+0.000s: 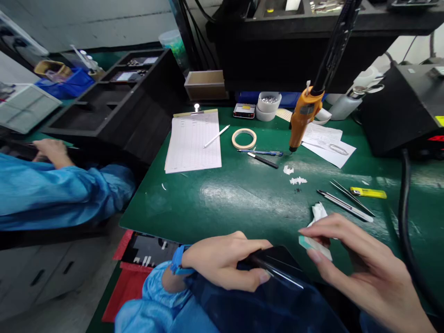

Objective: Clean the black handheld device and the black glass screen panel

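My left hand (225, 261), with a blue wrist strap (177, 260), grips the edge of a dark, glossy panel (277, 273) tilted above my lap. Its thumb lies on the shiny face. Between thumb and fingertips of my right hand (357, 268) is a small flat white piece (321, 247) with a pale green end, held just right of the panel. A crumpled white tissue (318, 212) lies on the table behind those fingers. Farther back are tweezers (352, 198), a silver pen-like tool (345, 206) and a yellow cutter (368, 192).
An orange electric screwdriver (305, 115) hangs over the green table (243, 199). A clipboard sheet (194, 143), tape roll (244, 138) and pens (260, 152) lie behind. At right a black cable (404, 222) runs down from a black box (409, 101). A co-worker's sleeve (52, 185) shows at left.
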Demonstrator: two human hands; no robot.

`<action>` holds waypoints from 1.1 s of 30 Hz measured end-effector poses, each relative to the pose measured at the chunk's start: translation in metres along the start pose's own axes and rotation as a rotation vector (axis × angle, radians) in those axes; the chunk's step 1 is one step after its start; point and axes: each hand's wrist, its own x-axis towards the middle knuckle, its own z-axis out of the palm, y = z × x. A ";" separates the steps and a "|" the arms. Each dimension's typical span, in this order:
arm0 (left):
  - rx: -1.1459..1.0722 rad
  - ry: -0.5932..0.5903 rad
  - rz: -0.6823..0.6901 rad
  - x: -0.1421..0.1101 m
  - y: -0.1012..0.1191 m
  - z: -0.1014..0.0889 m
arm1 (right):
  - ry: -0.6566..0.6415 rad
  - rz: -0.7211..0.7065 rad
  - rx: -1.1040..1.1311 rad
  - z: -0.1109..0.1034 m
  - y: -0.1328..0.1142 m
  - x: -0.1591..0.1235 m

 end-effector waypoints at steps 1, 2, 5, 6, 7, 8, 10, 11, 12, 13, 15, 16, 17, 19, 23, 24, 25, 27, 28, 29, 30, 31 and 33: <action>-0.017 0.001 0.001 0.001 -0.001 -0.001 | -0.020 0.009 -0.023 0.002 0.008 -0.001; -0.031 0.004 -0.003 0.002 -0.001 -0.002 | -0.039 0.019 -0.046 0.004 0.016 -0.002; -0.047 0.021 -0.036 0.004 -0.001 -0.006 | -0.077 0.045 -0.103 0.009 0.047 -0.005; -0.047 0.029 -0.047 0.005 -0.001 -0.007 | -0.079 0.051 -0.128 0.010 0.058 -0.007; -0.041 0.038 -0.058 0.005 0.000 -0.008 | -0.074 0.053 -0.165 0.009 0.069 -0.009; -0.030 0.046 -0.065 0.005 0.000 -0.008 | -0.057 0.055 -0.223 0.007 0.080 -0.013; 0.016 0.068 -0.073 0.005 0.000 -0.007 | -0.018 0.056 -0.358 0.001 0.098 -0.022; 0.046 0.080 -0.081 0.005 0.001 -0.006 | -0.012 0.058 -0.415 -0.003 0.105 -0.027; 0.082 0.095 -0.093 0.004 0.002 -0.005 | -0.012 0.058 -0.456 -0.008 0.110 -0.031; 0.117 0.109 -0.110 0.004 0.003 -0.003 | -0.019 0.061 -0.480 -0.012 0.114 -0.035; 0.181 0.133 -0.152 0.004 0.007 0.000 | -0.015 0.071 -0.458 -0.017 0.116 -0.040; 0.205 0.135 -0.171 0.004 0.009 0.001 | -0.004 0.078 -0.428 -0.018 0.116 -0.041; 0.221 0.131 -0.183 0.005 0.010 0.003 | 0.003 0.088 -0.394 -0.018 0.114 -0.042; 0.238 0.112 -0.191 0.006 0.013 0.005 | 0.007 0.103 -0.343 -0.016 0.110 -0.041; 0.346 0.075 -0.188 0.008 0.019 0.010 | 0.073 0.139 -0.294 -0.013 0.096 -0.037; 0.413 0.070 -0.197 0.009 0.021 0.012 | 0.121 0.178 -0.242 -0.013 0.089 -0.036; 0.489 0.061 -0.207 0.010 0.023 0.014 | 0.174 0.233 -0.169 -0.013 0.081 -0.034; 0.632 0.031 -0.232 0.011 0.028 0.018 | 0.274 0.353 -0.006 -0.013 0.059 -0.031; 0.683 0.011 -0.244 0.012 0.031 0.020 | 0.306 0.393 0.055 -0.013 0.047 -0.029; 0.716 -0.013 -0.255 0.013 0.033 0.021 | 0.317 0.398 0.077 -0.013 0.035 -0.028; 0.732 -0.034 -0.266 0.013 0.035 0.023 | 0.308 0.381 0.085 -0.013 0.023 -0.026; 0.741 -0.049 -0.277 0.014 0.037 0.024 | 0.295 0.332 0.078 -0.013 0.013 -0.025; 0.746 -0.067 -0.292 0.015 0.040 0.026 | 0.245 0.180 0.019 -0.012 -0.004 -0.023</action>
